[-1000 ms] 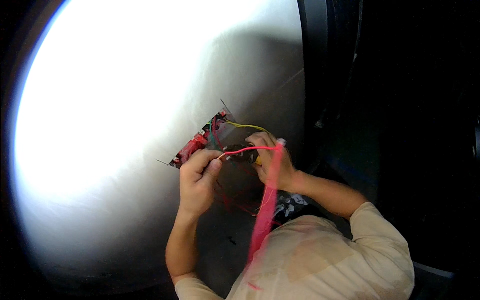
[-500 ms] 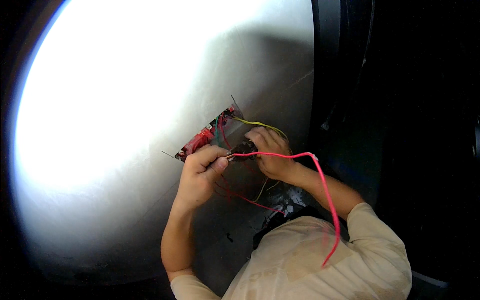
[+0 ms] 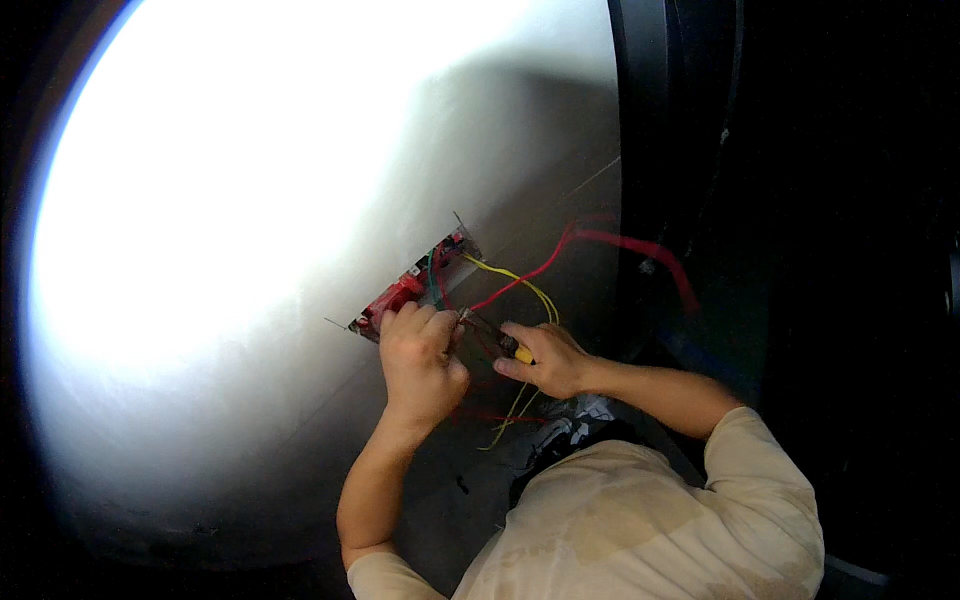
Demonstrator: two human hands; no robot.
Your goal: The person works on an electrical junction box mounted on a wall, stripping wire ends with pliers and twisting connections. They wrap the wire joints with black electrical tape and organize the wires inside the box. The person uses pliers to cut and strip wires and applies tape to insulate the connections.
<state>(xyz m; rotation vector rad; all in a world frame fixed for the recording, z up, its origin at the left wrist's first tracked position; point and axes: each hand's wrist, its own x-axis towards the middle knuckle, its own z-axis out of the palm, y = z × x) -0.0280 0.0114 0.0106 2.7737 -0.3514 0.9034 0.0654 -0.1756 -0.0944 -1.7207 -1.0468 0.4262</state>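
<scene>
A long electrical box (image 3: 415,280) set into the wall holds a bundle of red wires and a green wire (image 3: 432,275). Just below it, my left hand (image 3: 420,355) is closed with its fingertips on the bared end of a thick red wire (image 3: 520,285). My right hand (image 3: 548,362) grips pliers (image 3: 508,342) with a dark head and a yellow handle. Their jaws reach to the wire end beside my left fingers; the exact contact is too small to make out. Yellow wires (image 3: 525,278) come out of the box's upper end and hang down past my right hand.
The pale wall (image 3: 300,420) is glaringly bright at upper left and ends at a dark vertical edge (image 3: 640,150) on the right. Thin red wires (image 3: 500,419) dangle below my hands. A small dark scrap (image 3: 461,485) lies lower down.
The red wire's free length has swung from over my right forearm up and to the right. My left hand has turned knuckles up, and my right hand has moved lower, showing the pliers' yellow handle.
</scene>
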